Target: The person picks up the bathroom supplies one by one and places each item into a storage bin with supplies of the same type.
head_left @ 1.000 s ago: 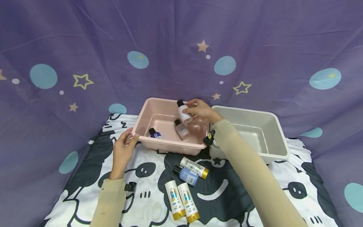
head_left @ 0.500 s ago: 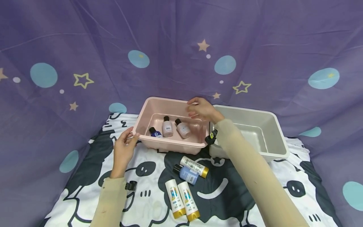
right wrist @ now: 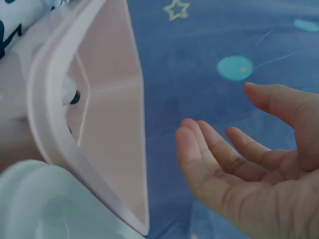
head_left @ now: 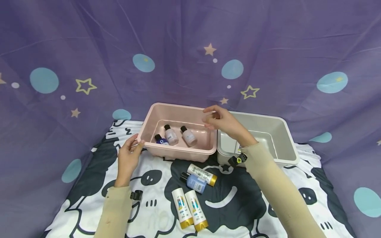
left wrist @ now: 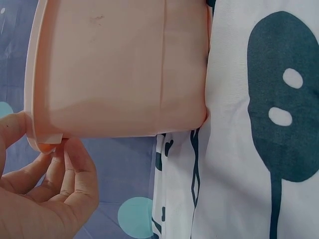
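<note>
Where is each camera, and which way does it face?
Head: on the head, facing forward and down at the pink bin and grey bin; left fingers, right fingers and sleeves show.
Left wrist: on that wrist, facing the pink bin's outside; left fingers grip its rim.
Right wrist: on that wrist, facing past the pink bin to the backdrop; right fingers show.
Both wrist views share the pink bin.

Can't pull a single word off any of this. Near left tube [head_left: 182,207] and near right tube [head_left: 196,210] have colourful fronts with lettering too tiny to read. Far tube [head_left: 202,174] is covered in dense fine print, same deal. Blue bottle [head_left: 196,184] against it has what looks like a barcode. In the pink bin [head_left: 178,152], navy bottle [head_left: 161,141] shows a white mark, maybe a letter. Left clear bottle [head_left: 171,136] and right clear bottle [head_left: 189,137]: just blurry print.
</note>
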Motion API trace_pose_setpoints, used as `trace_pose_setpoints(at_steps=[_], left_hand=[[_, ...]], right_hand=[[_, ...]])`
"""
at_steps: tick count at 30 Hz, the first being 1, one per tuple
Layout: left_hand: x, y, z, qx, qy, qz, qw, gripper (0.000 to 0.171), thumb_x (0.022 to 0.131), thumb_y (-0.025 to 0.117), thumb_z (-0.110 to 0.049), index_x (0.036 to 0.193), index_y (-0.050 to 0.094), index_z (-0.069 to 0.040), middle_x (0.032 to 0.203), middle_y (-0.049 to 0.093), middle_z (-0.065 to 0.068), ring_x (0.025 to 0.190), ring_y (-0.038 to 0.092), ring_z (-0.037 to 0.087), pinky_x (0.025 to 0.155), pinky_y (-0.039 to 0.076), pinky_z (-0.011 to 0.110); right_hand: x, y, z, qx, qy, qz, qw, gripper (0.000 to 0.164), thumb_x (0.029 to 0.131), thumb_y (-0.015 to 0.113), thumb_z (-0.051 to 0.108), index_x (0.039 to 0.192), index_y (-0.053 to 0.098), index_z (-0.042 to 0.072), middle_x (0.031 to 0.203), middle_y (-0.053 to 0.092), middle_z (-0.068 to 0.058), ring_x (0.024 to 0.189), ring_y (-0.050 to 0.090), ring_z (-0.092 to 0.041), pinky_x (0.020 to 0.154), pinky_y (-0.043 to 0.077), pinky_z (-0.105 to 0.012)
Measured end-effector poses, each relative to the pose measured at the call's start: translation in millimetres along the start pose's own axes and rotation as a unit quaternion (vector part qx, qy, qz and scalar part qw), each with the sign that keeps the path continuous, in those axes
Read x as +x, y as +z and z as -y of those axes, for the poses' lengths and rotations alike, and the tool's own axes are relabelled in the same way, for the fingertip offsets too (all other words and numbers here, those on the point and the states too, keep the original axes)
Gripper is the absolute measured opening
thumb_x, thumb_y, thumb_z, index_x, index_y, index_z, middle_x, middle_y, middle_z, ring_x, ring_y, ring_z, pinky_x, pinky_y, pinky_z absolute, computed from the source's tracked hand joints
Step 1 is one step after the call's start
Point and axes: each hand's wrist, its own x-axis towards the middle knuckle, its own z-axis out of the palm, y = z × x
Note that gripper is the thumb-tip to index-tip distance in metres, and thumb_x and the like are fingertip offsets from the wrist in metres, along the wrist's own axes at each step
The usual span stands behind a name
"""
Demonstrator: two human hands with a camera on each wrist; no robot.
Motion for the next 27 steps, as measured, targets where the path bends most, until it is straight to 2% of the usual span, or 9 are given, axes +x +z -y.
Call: trace_pose_setpoints(at_steps=[3, 7, 10, 13, 19, 27], left_hand=[[-0.3, 0.4, 0.3, 0.000, -0.001, 0.001, 1.0000, 0.056, 0.098, 0.066, -0.036, 0.145, 0.053, -0.008, 0.129, 0.062, 0.017, 0.110, 0.064, 0.027, 0.074, 0.054, 0.014], [-0.9, 0.6, -1.1, 0.004, -0.007, 0.001, 1.0000, 0.056, 0.099, 0.066, -0.036, 0.146, 0.052, -0.008, 0.130, 0.062, 0.017, 0.111, 0.063, 0.028, 0.075, 0.055, 0.016], [-0.9, 0.8, -1.9, 0.006, -0.010, 0.000, 0.9999, 0.056, 0.099, 0.066, -0.035, 0.146, 0.052, -0.008, 0.130, 0.062, 0.017, 0.111, 0.063, 0.027, 0.079, 0.057, 0.022], [-1.3, 0.8, -2.3, 0.011, -0.011, -0.004, 0.9999, 0.055, 0.099, 0.065, -0.035, 0.146, 0.052, -0.008, 0.130, 0.062, 0.017, 0.110, 0.064, 0.027, 0.078, 0.057, 0.023], [-2.3, 1.1, -2.8, 0.011, -0.014, -0.005, 0.9998, 0.054, 0.099, 0.065, -0.032, 0.146, 0.051, -0.008, 0.131, 0.061, 0.017, 0.111, 0.063, 0.027, 0.072, 0.053, 0.013], [-1.8, 1.9, -2.6, 0.007, -0.014, -0.008, 0.9998, 0.056, 0.098, 0.066, -0.036, 0.146, 0.052, -0.009, 0.130, 0.062, 0.016, 0.109, 0.063, 0.023, 0.076, 0.056, 0.020]], right_hand=[[-21, 1, 1, -0.013, -0.017, 0.001, 1.000, 0.041, 0.097, 0.067, 0.013, 0.135, 0.053, 0.003, 0.117, 0.066, -0.019, 0.107, 0.064, -0.037, 0.090, 0.056, -0.045], [-48, 7, -4, -0.021, -0.037, 0.003, 0.999, 0.042, 0.098, 0.065, 0.007, 0.136, 0.051, 0.000, 0.120, 0.065, -0.023, 0.110, 0.062, -0.040, 0.088, 0.057, -0.050], [-66, 11, -12, -0.026, -0.051, 0.005, 0.998, 0.042, 0.097, 0.064, 0.005, 0.136, 0.051, -0.002, 0.120, 0.064, -0.025, 0.106, 0.065, -0.038, 0.085, 0.058, -0.047], [-81, 16, -24, -0.027, -0.060, 0.007, 0.998, 0.042, 0.097, 0.065, 0.005, 0.136, 0.051, -0.002, 0.118, 0.065, -0.024, 0.100, 0.067, -0.032, 0.082, 0.058, -0.040], [-105, 29, -46, -0.023, -0.049, 0.011, 0.998, 0.041, 0.098, 0.065, 0.010, 0.136, 0.052, 0.003, 0.119, 0.066, -0.018, 0.100, 0.067, -0.026, 0.081, 0.058, -0.043], [-124, 51, -86, -0.026, -0.024, 0.009, 0.999, 0.042, 0.097, 0.069, 0.012, 0.134, 0.053, 0.003, 0.118, 0.065, -0.014, 0.102, 0.066, -0.028, 0.083, 0.057, -0.033]])
